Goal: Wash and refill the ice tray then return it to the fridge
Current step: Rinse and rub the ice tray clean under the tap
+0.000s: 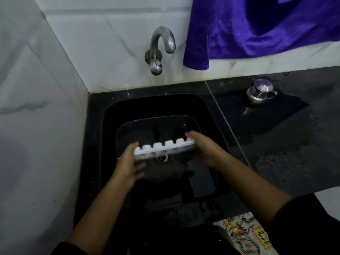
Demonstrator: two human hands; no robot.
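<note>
At the left, left hand point(128, 163) against the near-left end of the ice tray point(163, 147), thumb on top, fingers spread beneath and blurred; grip or bare support, impossible to tell. Tray held low in the sink point(108, 129) above the drain, long axis left to right between both hands, right end slightly higher and farther, cup bottoms turned up. Straight beyond its middle, the tap point(162, 43), apparently dry. At the right, right hand point(199, 146) curled round the tray's far-right end. Equal reach for both, probably; a lift toward the spout likely needed.
</note>
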